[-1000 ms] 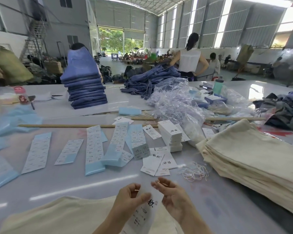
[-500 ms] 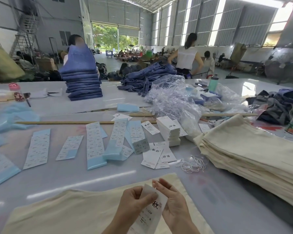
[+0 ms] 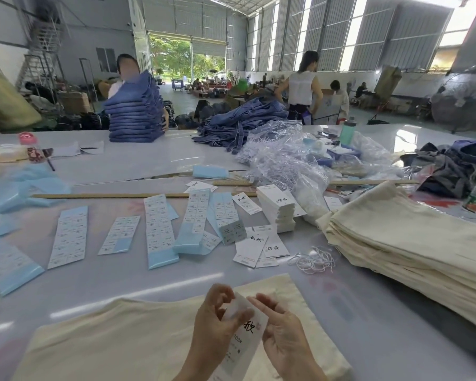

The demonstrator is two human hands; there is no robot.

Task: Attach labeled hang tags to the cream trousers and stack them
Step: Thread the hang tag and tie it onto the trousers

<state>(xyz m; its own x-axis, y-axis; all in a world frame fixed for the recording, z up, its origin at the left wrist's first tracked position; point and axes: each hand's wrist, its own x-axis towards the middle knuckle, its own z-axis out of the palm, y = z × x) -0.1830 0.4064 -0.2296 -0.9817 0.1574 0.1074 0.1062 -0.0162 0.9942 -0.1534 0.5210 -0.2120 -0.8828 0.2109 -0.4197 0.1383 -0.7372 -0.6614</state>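
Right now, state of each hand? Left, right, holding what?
Left hand: pinching the hang tag, thumb across its face.
Right hand: fingers curled at the tag's top right edge, apparently gripping it too.

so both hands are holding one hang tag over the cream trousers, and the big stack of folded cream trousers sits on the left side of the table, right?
Not quite. The head view shows the left hand and right hand holding one hang tag over the cream trousers, but the stack of folded cream trousers sits on the right side of the table, not the left.
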